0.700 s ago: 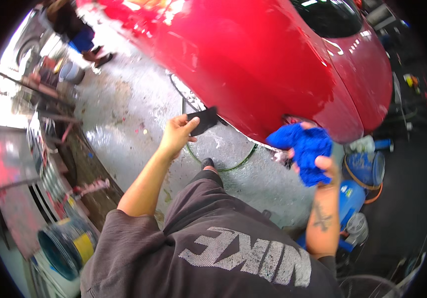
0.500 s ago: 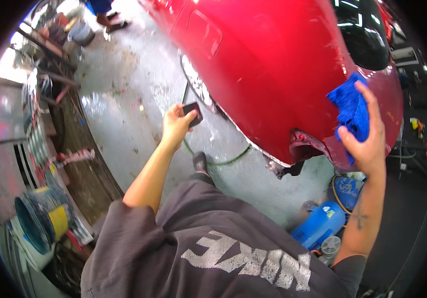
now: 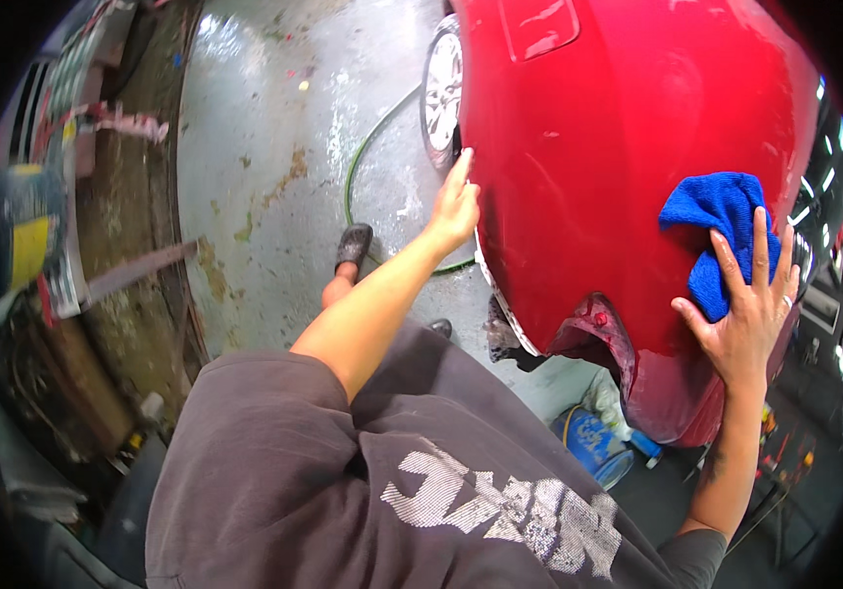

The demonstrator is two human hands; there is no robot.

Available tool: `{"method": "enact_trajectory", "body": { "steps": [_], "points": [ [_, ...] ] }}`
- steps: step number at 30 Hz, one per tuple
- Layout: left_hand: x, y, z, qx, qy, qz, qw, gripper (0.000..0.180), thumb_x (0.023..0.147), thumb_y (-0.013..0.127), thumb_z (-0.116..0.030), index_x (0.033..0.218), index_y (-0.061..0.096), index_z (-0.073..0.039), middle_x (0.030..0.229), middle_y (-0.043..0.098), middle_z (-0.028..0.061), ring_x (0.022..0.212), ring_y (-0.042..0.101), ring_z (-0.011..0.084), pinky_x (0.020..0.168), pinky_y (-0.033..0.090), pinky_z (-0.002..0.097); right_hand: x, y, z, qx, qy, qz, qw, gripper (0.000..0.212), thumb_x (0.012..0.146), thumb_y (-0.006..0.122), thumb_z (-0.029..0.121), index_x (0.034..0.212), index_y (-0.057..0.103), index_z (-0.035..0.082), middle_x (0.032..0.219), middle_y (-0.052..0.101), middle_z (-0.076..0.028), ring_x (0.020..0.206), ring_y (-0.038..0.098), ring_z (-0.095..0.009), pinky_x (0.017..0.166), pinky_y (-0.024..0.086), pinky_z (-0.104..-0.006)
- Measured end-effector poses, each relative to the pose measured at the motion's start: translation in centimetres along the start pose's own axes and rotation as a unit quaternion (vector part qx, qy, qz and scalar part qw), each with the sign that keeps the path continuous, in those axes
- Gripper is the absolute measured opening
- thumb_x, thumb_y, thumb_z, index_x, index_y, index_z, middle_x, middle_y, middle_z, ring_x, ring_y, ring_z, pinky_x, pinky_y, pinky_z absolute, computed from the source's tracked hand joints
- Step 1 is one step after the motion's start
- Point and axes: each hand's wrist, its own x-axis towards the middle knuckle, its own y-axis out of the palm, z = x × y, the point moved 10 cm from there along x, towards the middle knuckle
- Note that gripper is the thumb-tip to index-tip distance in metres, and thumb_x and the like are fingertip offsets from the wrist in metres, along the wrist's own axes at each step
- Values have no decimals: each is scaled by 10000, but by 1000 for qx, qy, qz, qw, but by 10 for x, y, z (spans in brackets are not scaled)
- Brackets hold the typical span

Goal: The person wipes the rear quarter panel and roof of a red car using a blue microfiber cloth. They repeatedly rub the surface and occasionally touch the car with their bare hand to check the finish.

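A red car body (image 3: 579, 196) with a rough, cut-out opening at its lower corner fills the right half of the view. On its panel lies a bright blue cloth (image 3: 721, 216), part of it spread out beyond my fingertips. My right hand (image 3: 740, 319) holds the cloth against the paint, its fingers spread over it and a ring on one of them. At the car's left edge, above the floor, is my left hand (image 3: 456, 211), index finger stretched along the side and the others curled. Whatever it grips is hidden behind the hand and the panel edge.
A silver wheel (image 3: 443, 93) shows beyond my left hand. The green hose (image 3: 351, 172) curves over the grey floor (image 3: 255, 118) near my shoe (image 3: 354, 245). Metal parts and a bucket (image 3: 24, 236) line the left side; a blue container (image 3: 593, 447) stands below the car's corner.
My view has shifted. My left hand, earlier holding a small black block above the floor, is now at the car's side with the block out of sight. My right hand's fingers have spread over the cloth.
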Motion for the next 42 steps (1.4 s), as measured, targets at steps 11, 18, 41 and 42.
{"method": "enact_trajectory", "body": {
  "steps": [11, 18, 41, 42],
  "points": [
    [-127, 44, 13, 78, -20, -165, 983, 616, 1183, 457, -312, 1682, 367, 38, 1734, 408, 250, 1637, 360, 342, 1338, 272, 388, -36, -7, 81, 152, -271, -157, 938, 285, 717, 850, 174, 772, 605, 40, 849, 637, -127, 873, 670, -346, 836, 513, -480],
    [-243, 109, -30, 166, -7, -111, 980, 659, 1184, 441, -327, 1703, 302, 55, 1774, 297, 275, 1671, 260, 389, 1359, 211, 467, -54, -4, 92, 141, -338, -144, 919, 333, 669, 832, 169, 737, 544, 17, 778, 564, -142, 816, 635, -368, 841, 516, -497],
    [-219, 110, -3, 143, -106, -45, 983, 882, 1163, 355, -529, 1718, 100, 106, 1806, 103, 330, 1705, 84, 411, 1381, 103, 461, -52, 7, 107, 139, -354, -67, 922, 354, 619, 887, 244, 800, 655, 47, 898, 680, -91, 1003, 683, -363, 964, 494, -515],
    [-187, 88, 23, 131, -128, -72, 980, 915, 1157, 326, -590, 1717, 125, 105, 1810, 125, 314, 1709, 101, 376, 1381, 112, 430, -54, 5, 111, 154, -374, -94, 910, 357, 618, 881, 250, 792, 646, 46, 869, 662, -96, 957, 680, -359, 938, 502, -510]
  ]
}}
